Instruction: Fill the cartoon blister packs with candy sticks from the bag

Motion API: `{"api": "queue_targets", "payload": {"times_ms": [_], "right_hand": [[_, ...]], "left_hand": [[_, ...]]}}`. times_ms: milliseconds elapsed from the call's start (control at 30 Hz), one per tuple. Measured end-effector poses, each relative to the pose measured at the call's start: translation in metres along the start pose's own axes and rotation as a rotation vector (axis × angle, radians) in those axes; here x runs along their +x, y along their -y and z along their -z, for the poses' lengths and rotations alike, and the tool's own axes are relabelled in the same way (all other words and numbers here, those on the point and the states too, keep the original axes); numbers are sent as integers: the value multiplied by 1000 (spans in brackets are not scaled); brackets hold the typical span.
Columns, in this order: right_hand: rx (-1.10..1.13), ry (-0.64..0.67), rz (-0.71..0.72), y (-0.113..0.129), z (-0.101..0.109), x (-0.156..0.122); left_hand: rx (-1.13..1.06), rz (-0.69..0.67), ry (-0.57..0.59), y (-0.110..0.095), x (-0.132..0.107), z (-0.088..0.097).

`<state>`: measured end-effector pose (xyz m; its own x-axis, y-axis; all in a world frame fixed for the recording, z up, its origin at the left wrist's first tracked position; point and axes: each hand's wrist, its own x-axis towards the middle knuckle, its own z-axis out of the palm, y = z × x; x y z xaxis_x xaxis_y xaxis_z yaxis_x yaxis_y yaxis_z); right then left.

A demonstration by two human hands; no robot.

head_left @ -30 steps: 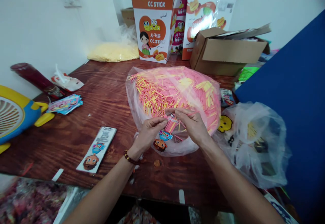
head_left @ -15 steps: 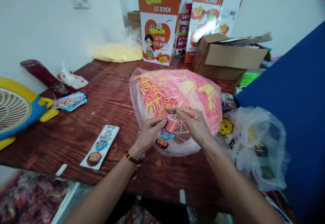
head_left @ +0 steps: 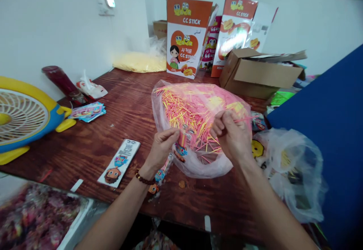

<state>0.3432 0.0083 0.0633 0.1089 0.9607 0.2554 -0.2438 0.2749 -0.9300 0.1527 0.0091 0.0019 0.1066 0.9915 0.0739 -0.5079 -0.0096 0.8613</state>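
Observation:
A big clear plastic bag point(head_left: 198, 106) full of thin pink and yellow sticks lies on the brown wooden table point(head_left: 124, 102). My left hand point(head_left: 161, 148) is closed round a small printed cartoon packet point(head_left: 181, 146) with a few sticks in it, held at the bag's near edge. My right hand point(head_left: 232, 134) is lifted above the bag, its fingers pinched on a few pink sticks point(head_left: 244, 119). A second filled packet point(head_left: 163, 172) lies on the table just under my left wrist.
A flat cartoon packet point(head_left: 119, 163) lies left of my hands. A yellow and blue fan point(head_left: 25, 117), loose packets point(head_left: 87, 111) and a dark red bottle point(head_left: 64, 83) sit at the left. CC Stick boxes point(head_left: 187, 38), a cardboard box point(head_left: 261, 72), a crumpled bag point(head_left: 292, 170) and a blue panel point(head_left: 326, 129) stand behind and right.
My right hand left the packet, rose to the right and now pinches a few sticks. My left hand kept the packet. The camera swung left, so everything shifted right.

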Motion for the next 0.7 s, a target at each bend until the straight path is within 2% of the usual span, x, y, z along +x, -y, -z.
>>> {"api": "queue_targets", "payload": {"times_ms": [67, 133, 300, 433, 567, 700], "right_hand": [[-63, 42, -104, -8, 0, -5], [-157, 74, -138, -18, -3, -12], [-337, 195, -94, -33, -22, -22], [-388, 289, -106, -37, -32, -23], [-346, 245, -165, -41, -36, -19], [-290, 193, -210, -43, -43, -23]], "left_hand": [[19, -32, -20, -3, 2, 2], [6, -53, -49, -4, 4, 4], [53, -51, -19, -3, 3, 6], [76, -59, -72, -6, -2, 8], [65, -14, -70, -15, -10, 11], [51, 176, 43, -27, -18, 17]]}}
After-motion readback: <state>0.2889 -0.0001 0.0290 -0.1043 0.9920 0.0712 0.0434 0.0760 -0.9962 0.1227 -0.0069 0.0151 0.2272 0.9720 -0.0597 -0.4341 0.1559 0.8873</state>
